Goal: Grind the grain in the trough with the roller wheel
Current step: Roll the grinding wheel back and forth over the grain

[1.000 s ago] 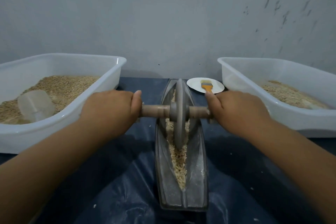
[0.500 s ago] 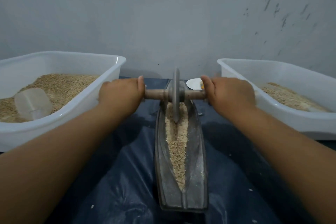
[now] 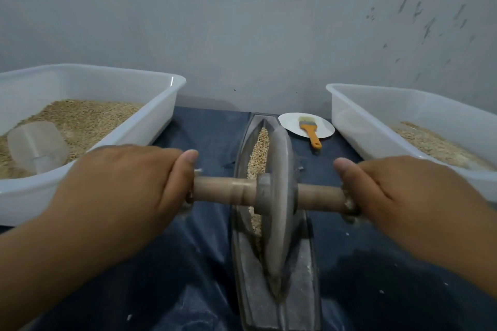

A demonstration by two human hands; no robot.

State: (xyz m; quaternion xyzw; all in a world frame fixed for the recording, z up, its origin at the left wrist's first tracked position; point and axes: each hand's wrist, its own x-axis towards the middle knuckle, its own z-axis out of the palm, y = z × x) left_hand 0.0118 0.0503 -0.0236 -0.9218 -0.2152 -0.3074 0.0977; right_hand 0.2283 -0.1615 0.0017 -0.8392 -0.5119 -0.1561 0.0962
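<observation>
A narrow grey metal trough [image 3: 248, 290] lies lengthwise on the dark blue sheet in front of me. Pale grain [image 3: 259, 150] fills its far half. The grey roller wheel [image 3: 279, 209] stands on edge in the near half of the trough, on a wooden axle [image 3: 223, 191] that sticks out to both sides. My left hand [image 3: 121, 191] grips the left end of the axle. The right end is gripped by my right hand [image 3: 403, 196]. The grain under the wheel is hidden.
A white plastic tub [image 3: 150, 126] of grain with a clear scoop [image 3: 37, 148] stands on the left. A second white tub [image 3: 376, 121] with grain stands on the right. Behind the trough a white plate [image 3: 293, 122] carries an orange-handled brush [image 3: 310, 131]. A grey wall rises close behind.
The wheel went to the far end of the trough half a second ago and has now rolled back toward me into the near half. Both hands came back with it.
</observation>
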